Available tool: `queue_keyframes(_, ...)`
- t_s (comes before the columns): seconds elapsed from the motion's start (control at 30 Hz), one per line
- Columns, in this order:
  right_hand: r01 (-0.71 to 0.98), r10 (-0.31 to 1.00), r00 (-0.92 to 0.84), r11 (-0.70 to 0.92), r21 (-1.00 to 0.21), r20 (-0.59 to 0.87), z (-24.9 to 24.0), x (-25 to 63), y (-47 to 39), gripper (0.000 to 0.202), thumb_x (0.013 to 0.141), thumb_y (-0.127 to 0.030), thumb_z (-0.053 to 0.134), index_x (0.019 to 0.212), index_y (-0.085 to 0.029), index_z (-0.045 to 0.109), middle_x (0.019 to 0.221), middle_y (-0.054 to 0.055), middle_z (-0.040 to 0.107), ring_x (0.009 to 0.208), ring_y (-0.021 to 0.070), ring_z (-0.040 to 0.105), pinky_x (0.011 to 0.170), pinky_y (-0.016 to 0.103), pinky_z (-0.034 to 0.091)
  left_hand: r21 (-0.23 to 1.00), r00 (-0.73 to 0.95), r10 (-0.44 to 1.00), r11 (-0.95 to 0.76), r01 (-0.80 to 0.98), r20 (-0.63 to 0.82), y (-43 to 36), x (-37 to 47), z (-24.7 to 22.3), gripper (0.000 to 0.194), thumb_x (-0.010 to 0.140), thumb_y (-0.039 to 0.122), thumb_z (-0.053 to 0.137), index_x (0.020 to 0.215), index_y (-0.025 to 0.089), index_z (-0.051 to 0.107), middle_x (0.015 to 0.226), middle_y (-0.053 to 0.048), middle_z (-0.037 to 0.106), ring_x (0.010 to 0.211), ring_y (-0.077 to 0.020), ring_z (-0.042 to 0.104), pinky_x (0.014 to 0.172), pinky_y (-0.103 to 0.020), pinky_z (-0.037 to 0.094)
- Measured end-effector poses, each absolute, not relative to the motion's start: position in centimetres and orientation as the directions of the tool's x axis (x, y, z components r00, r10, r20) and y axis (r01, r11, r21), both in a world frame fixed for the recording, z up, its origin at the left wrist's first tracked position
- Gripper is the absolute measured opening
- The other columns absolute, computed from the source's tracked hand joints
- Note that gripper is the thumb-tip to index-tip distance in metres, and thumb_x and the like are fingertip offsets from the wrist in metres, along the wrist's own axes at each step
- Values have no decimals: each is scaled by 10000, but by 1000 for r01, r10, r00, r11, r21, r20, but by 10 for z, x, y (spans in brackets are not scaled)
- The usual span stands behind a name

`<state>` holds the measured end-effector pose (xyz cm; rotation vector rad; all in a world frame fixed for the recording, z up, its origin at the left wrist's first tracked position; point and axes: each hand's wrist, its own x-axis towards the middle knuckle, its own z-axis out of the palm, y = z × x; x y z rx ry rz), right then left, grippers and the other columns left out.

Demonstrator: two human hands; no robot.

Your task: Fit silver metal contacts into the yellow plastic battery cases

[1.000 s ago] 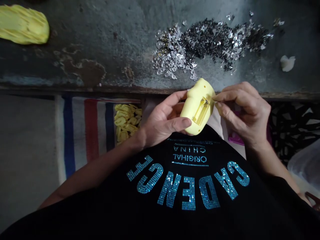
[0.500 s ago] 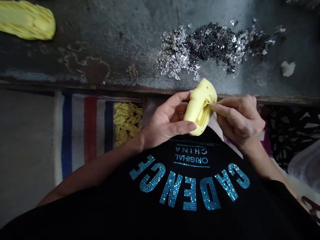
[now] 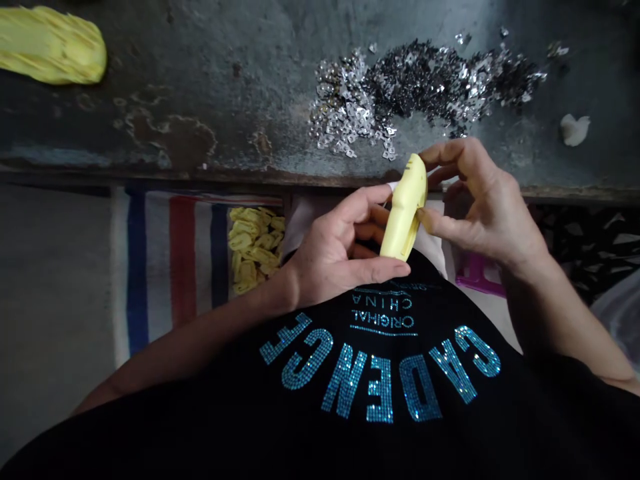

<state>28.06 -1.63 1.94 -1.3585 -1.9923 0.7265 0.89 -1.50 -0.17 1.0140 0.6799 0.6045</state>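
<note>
Beyond the worn bench's [image 3: 280, 47] near edge, level with our lap, our left hand [image 3: 340, 243] clasps the yellow shell [image 3: 403, 213] edge-on between thumb and fingers. Our right hand's [image 3: 493, 203] thumb and fingertips meet its right side, pinching or merely resting, we cannot tell; we should brace the shell firmly and press gently, squarely.

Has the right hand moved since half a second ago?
Yes: the right hand has moved up the picture, now overlapping more of the bench.
</note>
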Motion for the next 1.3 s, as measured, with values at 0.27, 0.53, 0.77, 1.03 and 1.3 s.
queue_keyframes(0.27,489,928,-142,369,-790,345,-23,273,-35,488,1024,-432,781,1481,-368,624,1325,79,744,1045,270,752,776,422,694,974,726,681,215,-71,-97,-13,8,6,857,849,270,1017,1633,368,684,1396,-91,772,1160,-305,788,926,-430,743)
queue_keyframes(0.53,518,657,168,575,-633,735,-48,262,-47,606,1001,-845,657,1407,-395,658,1146,81,661,960,303,730,752,492,672,983,772,615,-172,-67,160,-10,11,11,1000,773,420,1106,1657,320,649,1380,-96,765,1238,-327,765,1009,-445,704)
queue_keyframes(0.77,438,619,135,663,-607,773,-47,267,-45,665,993,-771,772,1525,-396,639,1209,71,630,1000,294,701,816,501,655,927,777,566,-371,-59,276,-6,7,17,790,870,424,1054,1564,185,762,1410,-141,764,1222,-265,777,1121,-420,683)
queue_keyframes(1.03,489,692,53,611,-622,720,-33,259,-42,620,1028,-627,793,1545,-346,596,1266,108,628,1134,315,688,868,491,674,950,696,652,-266,-162,301,-2,1,2,651,808,366,1089,1364,206,793,1303,-107,790,1176,-253,795,987,-354,704)
queue_keyframes(1.3,470,794,-497,585,-661,350,8,238,73,442,1050,-446,868,1435,-303,706,1278,73,818,1093,249,800,946,407,680,983,352,921,184,-7,-170,-21,-120,-31,862,726,474,1091,1440,282,647,1298,-105,807,1192,-302,819,1011,-393,684)
